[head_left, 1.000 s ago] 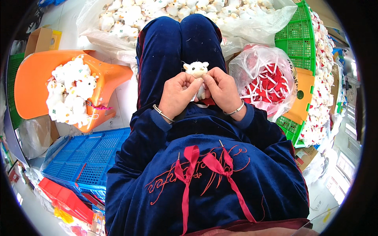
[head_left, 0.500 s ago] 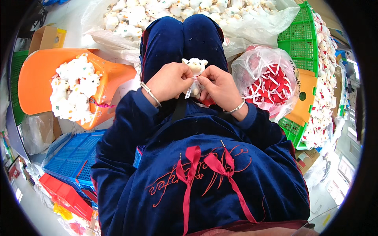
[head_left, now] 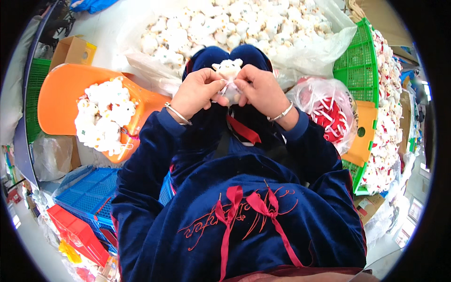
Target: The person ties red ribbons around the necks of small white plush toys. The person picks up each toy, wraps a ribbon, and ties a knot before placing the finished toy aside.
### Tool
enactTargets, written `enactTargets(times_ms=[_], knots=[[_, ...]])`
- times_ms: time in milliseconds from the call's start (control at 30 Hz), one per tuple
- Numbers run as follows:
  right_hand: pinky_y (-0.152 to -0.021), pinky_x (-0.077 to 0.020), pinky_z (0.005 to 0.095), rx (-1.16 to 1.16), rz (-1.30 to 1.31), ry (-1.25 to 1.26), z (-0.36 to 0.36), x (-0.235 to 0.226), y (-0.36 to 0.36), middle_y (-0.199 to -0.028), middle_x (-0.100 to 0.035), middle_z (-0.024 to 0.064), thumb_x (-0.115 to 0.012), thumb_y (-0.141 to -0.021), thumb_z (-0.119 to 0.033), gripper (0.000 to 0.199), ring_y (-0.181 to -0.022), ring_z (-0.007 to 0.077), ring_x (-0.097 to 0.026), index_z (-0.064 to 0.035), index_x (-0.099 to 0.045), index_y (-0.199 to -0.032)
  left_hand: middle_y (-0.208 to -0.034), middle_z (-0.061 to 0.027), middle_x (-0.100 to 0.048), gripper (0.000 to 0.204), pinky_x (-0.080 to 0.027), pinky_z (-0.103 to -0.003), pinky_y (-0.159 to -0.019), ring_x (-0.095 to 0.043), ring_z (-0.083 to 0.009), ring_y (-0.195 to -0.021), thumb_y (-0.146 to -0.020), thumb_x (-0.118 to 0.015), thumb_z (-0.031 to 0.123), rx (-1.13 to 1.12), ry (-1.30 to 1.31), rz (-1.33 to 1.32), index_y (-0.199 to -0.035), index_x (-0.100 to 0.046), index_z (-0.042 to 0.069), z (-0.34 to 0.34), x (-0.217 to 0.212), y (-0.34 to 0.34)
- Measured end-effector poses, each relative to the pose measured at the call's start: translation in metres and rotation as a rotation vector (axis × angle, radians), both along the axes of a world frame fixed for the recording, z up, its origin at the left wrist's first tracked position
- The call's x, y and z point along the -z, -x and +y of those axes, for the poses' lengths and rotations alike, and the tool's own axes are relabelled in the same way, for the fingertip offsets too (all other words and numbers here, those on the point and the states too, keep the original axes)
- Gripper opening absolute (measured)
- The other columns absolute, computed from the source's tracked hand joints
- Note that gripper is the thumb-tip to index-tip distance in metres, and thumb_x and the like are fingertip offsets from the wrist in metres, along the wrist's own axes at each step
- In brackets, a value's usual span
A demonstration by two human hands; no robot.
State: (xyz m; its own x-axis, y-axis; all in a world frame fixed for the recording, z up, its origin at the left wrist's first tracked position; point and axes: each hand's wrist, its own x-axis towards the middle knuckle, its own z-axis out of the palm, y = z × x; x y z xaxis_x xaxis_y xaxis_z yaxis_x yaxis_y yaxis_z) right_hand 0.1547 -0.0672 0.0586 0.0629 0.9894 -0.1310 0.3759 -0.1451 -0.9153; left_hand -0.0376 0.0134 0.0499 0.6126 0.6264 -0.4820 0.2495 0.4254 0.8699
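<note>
A small white plush animal (head_left: 228, 67) stands between my hands above my knees, its eared head uppermost. At its neck runs a thin pale ribbon (head_left: 230, 86). My left hand (head_left: 196, 95) pinches the ribbon from the left, thumb and forefinger pressed together. From the right, my right hand (head_left: 266, 94) pinches it close by, its lower fingers against the toy's body. My fingers cover much of the body and the ribbon's ends. A red fabric piece (head_left: 245, 130) with a white edge lies on my lap below the toy.
An orange chair (head_left: 56, 101) on the left carries several white plush toys. Many more lie on plastic sheeting (head_left: 157, 77) beyond my knees. A clear bag (head_left: 303, 91) of red pieces with white ribbons sits at right, beside a green crate (head_left: 354, 58). Blue crates (head_left: 89, 188) stand lower left.
My hands and the plush have shifted slightly up and away from my body. The red piece on my lap now shows more fully. The whole view has tilted, showing more toys ahead.
</note>
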Motion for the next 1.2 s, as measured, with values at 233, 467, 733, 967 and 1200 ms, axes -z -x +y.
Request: enactTargets(times_ms=[233,467,733,967,1200], knots=[[-0.048,-0.0497,0.0345,0.05,-0.135,0.112,0.054,-0.008,-0.016,-0.067,-0.064,0.0124,-0.063,-0.094,-0.011,0.015,-0.047,0.0199,-0.065,0.0013,-0.06,-0.085,-0.092,-0.0076,-0.072,0.019,-0.042,-0.021,-0.043,-0.074,-0.0119,-0.069,-0.097,-0.065,0.015,-0.123,-0.081,-0.003,-0.105,-0.065,-0.002,0.024,-0.002,-0.029],[-0.048,-0.0505,0.0293,0.27,0.14,0.143,0.033,0.007,0.006,-0.074,-0.066,0.0094,-0.062,-0.099,-0.011,0.016,-0.056,0.0166,-0.07,0.0016,-0.058,-0.089,-0.093,-0.0091,-0.073,0.02,-0.057,-0.021,-0.059,-0.075,-0.0146,-0.075,-0.1,-0.063,0.018,-0.256,-0.011,-0.079,-0.105,-0.064,-0.001,0.01,0.02,-0.03],[-0.051,-0.0503,0.03,0.212,0.056,0.026,0.025,0.019,0.009,-0.067,-0.066,0.0081,-0.063,-0.099,-0.015,0.022,-0.054,0.0145,-0.066,0.0037,-0.063,-0.088,-0.083,-0.0115,-0.073,0.021,-0.057,-0.023,-0.059,-0.073,-0.0148,-0.068,-0.101,-0.061,0.017,-0.425,-0.117,-0.197,-0.097,-0.063,-0.004,-0.012,0.038,-0.033],[-0.047,-0.0466,0.03,0.249,-0.053,-0.196,0.024,0.05,0.01,-0.064,-0.064,0.0073,-0.064,-0.1,-0.017,0.024,-0.046,0.0128,-0.057,0.0021,-0.062,-0.086,-0.083,-0.0102,-0.072,0.018,-0.057,-0.023,-0.058,-0.071,-0.0136,-0.065,-0.107,-0.053,0.017,-0.502,-0.106,-0.306,-0.101,-0.057,0.001,-0.026,0.061,-0.037],[-0.042,-0.0382,0.0214,0.287,0.179,-0.015,0.028,0.052,-0.002,-0.063,-0.061,-0.0001,-0.064,-0.102,-0.021,0.026,-0.046,0.0043,-0.051,-0.0018,-0.064,-0.086,-0.08,-0.0108,-0.071,0.022,-0.055,-0.024,-0.053,-0.07,-0.014,-0.061,-0.107,-0.054,0.02,-0.582,0.025,-0.321,-0.097,-0.056,0.0,-0.03,0.065,-0.049]])
